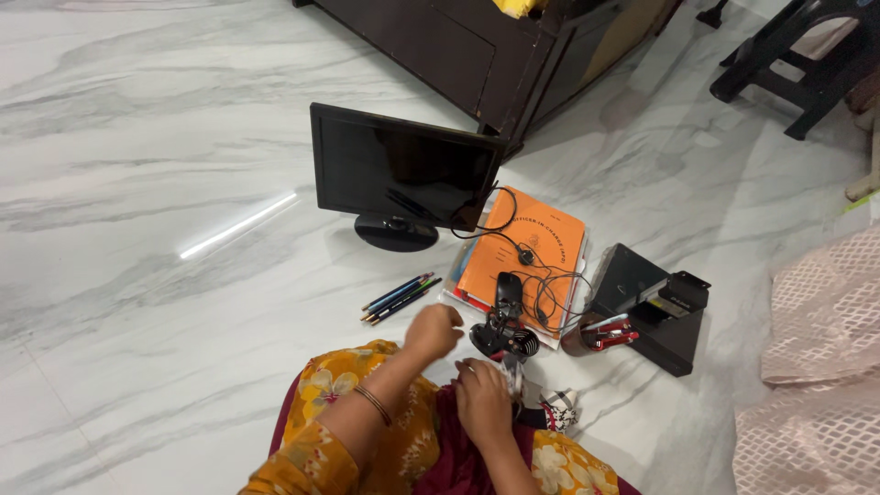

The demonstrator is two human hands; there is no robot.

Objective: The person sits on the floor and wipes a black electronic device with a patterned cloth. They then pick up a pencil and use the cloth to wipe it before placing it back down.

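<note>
In the head view, at lower centre of the frame, the left hand (433,330) hovered closed in a loose fist, seemingly empty, beside the small black desk fan (504,332), while the right hand (483,396) gripped something small, hard to identify, just below it, near the pencils (401,298) and orange book (522,252).

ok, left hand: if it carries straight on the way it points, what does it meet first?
The left hand, loosely curled, points up and right toward the black desk fan. It would likely meet that first, with the orange booklet beyond; depth is unclear.
</note>
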